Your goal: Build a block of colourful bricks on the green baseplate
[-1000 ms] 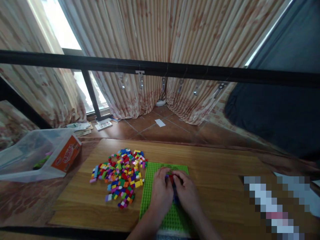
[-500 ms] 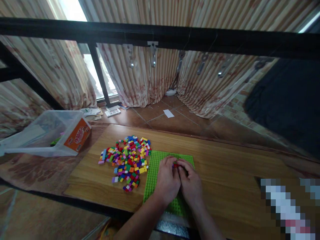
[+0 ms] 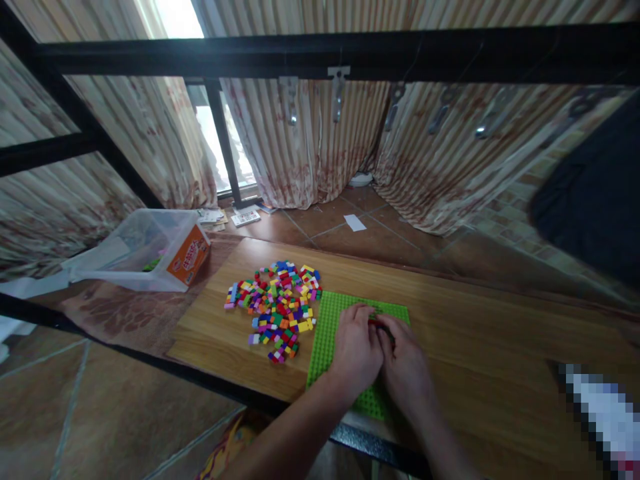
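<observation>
My left hand (image 3: pixel 356 343) and my right hand (image 3: pixel 406 357) meet above a green studded baseplate (image 3: pixel 324 347). Both are closed, fingertips together, around a small toy building brick (image 3: pixel 373 321), of which a bit of red shows. The fingers hide most of it, and I cannot tell if other bricks are joined to it or if it touches the plate. Left of the baseplate lies a loose pile of small coloured bricks (image 3: pixel 277 303) on the wooden tabletop.
A clear plastic bin (image 3: pixel 150 267) with an orange label stands at the left, with something green inside. A dark metal bar (image 3: pixel 300 57) with hanging clips crosses above the table (image 3: pixel 475 333). Behind are striped curtains (image 3: pixel 340 147); a blurred-out object (image 3: pixel 600 413) is at the right.
The camera has turned left, so the scene sits further right in view. My hands stay together over the baseplate, fingers shifted slightly around the brick; less of its red shows.
</observation>
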Demonstrator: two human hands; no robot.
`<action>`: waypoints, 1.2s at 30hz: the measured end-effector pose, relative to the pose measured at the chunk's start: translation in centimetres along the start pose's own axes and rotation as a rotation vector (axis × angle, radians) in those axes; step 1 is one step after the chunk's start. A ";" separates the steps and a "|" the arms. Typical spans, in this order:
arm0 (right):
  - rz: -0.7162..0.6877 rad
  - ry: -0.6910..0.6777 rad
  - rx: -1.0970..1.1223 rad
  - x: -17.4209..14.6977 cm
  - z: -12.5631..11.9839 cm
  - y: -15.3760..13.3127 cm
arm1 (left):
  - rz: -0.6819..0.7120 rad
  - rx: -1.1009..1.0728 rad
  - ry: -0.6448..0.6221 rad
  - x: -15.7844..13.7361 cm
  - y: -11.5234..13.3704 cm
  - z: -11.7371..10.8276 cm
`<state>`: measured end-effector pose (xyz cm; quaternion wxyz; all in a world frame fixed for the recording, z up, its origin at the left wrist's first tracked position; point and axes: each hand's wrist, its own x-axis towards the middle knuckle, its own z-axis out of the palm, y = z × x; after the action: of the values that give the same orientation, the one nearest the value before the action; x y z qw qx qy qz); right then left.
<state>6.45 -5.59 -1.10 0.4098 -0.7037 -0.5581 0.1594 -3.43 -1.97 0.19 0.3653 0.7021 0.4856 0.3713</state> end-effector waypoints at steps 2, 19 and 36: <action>-0.007 0.005 -0.028 -0.1 -0.1 0.1 | -0.005 -0.011 -0.015 0.0 0.1 0.1; 0.031 0.021 -0.077 0.8 -1.7 0.5 | -0.024 0.004 -0.065 1.6 -0.3 -1.3; 0.394 -0.224 0.138 0.8 -3.9 2.2 | -0.206 0.043 -0.406 2.5 -1.7 -4.4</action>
<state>10.79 -6.51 -0.14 0.3532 -0.7473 -0.4398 0.3512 -7.36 1.53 1.13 0.4766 0.7168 0.4788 0.1727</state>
